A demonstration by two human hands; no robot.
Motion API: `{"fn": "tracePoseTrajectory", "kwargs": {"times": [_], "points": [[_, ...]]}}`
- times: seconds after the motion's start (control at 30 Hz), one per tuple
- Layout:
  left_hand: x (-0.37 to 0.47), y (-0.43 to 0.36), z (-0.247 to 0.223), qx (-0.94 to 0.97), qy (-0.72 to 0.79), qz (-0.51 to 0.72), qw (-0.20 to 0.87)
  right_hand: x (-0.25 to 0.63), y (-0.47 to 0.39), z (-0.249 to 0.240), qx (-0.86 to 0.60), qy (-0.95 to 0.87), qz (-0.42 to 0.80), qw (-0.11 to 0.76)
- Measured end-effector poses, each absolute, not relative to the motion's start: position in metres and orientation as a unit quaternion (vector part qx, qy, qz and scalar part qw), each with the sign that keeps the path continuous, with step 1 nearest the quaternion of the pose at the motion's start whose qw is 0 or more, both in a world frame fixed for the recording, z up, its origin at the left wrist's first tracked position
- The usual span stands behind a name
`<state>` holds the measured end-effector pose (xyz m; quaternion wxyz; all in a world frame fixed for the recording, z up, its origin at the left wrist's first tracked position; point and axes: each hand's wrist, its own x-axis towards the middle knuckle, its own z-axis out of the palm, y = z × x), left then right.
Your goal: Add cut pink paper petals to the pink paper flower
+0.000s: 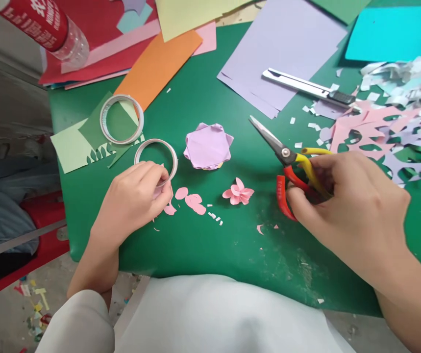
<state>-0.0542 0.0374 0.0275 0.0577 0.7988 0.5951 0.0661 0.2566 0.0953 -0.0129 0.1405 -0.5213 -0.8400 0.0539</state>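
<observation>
My right hand (353, 206) grips a pair of scissors (286, 156) by its red and yellow handles. The blades are together and point to the upper left. My left hand (136, 193) is closed in a pinch at the near side of a tape roll (175, 162), with a bit of pink paper showing at its fingers; most of it is hidden. Beside those fingers lie loose pink paper petals (195, 203). A small pink paper flower (238, 191) rests between the hands. Behind it sits a folded lilac paper piece (209, 146) with a pointed rim.
A second tape roll (141, 120) lies on green paper at the left. A box cutter (308, 88) rests across lilac sheets (280, 41). Paper scraps (408, 117) heap at the right. A bottle (48, 29) stands at the upper left, near an orange strip (159, 66).
</observation>
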Motion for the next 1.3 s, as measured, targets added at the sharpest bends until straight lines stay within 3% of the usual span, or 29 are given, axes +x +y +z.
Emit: {"fn": "tracePoseTrajectory", "kwargs": {"times": [0.27, 0.43, 0.6, 0.9, 1.3], "points": [[-0.046, 0.022, 0.048, 0.697, 0.685, 0.158, 0.143, 0.256, 0.096, -0.016, -0.471, -0.849, 0.024, 0.240], [-0.046, 0.019, 0.050, 0.674, 0.699, 0.173, 0.162, 0.247, 0.101, 0.000, -0.412, -0.884, 0.053, 0.215], [-0.050, 0.017, 0.048, 0.678, 0.688, 0.214, 0.147, 0.220, 0.124, 0.021, -0.317, -0.932, -0.010, 0.179], [-0.056, 0.015, 0.046, 0.647, 0.649, 0.350, 0.196, 0.171, 0.149, 0.033, -0.238, -0.950, -0.077, 0.185], [-0.057, 0.018, 0.043, 0.611, 0.647, 0.366, 0.272, 0.167, 0.153, 0.039, -0.188, -0.937, -0.203, 0.215]]}}
